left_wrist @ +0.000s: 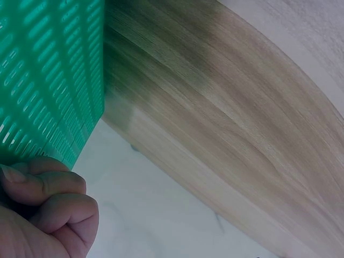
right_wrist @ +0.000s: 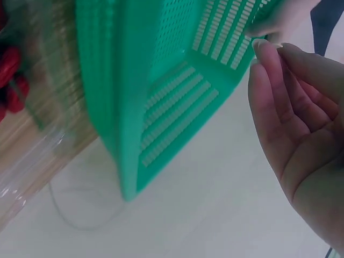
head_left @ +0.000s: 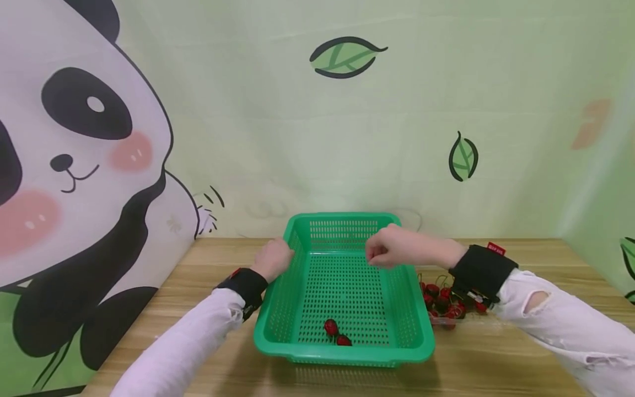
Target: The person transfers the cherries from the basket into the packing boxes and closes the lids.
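Observation:
A green plastic basket [head_left: 344, 353] with slotted walls stands on the table; two dark red cherries [head_left: 331, 327] lie inside by its near wall. My left hand [head_left: 274, 259] grips the basket's left rim, its fingers curled there; the left wrist view shows the fist [left_wrist: 51, 207] against the slotted wall. Above the right side of the basket hovers my right hand [head_left: 394, 246], its thumb and fingertips brought together. Nothing shows between those fingertips [right_wrist: 259, 44] in the right wrist view.
To the right of the basket lie several cherries [head_left: 446, 303] with stems, in clear plastic. The wooden table [head_left: 208, 309] meets a pale green backdrop [head_left: 238, 138] printed with a panda and leaves. Black bands [head_left: 481, 273] circle both wrists.

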A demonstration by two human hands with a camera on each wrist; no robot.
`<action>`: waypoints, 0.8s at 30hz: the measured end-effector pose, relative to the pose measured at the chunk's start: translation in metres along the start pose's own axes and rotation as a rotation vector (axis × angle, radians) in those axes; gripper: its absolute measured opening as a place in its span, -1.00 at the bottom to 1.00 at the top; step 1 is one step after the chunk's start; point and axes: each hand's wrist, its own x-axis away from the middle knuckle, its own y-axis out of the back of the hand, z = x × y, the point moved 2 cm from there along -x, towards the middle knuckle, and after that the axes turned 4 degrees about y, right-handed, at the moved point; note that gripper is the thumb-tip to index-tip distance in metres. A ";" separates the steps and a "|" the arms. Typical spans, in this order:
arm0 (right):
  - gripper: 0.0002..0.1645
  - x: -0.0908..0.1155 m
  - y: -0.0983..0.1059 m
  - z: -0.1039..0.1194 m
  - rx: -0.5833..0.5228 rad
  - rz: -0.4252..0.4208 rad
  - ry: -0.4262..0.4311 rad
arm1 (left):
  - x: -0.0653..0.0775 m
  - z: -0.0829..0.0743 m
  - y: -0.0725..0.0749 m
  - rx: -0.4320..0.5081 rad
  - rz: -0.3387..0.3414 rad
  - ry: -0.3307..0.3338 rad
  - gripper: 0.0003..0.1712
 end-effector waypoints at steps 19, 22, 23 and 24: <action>-0.87 -0.040 -0.046 0.020 0.036 0.243 -0.069 | 0.000 -0.001 0.002 -0.011 0.014 0.006 -0.57; -0.86 -0.043 -0.052 0.023 0.051 0.284 -0.070 | 0.000 -0.001 0.002 -0.024 0.011 0.000 -0.58; -0.86 -0.043 -0.054 0.024 0.059 0.298 -0.075 | -0.001 -0.001 0.001 -0.027 0.011 -0.002 -0.58; -0.85 -0.044 -0.056 0.025 0.064 0.309 -0.085 | -0.001 -0.001 0.001 -0.029 0.012 -0.003 -0.58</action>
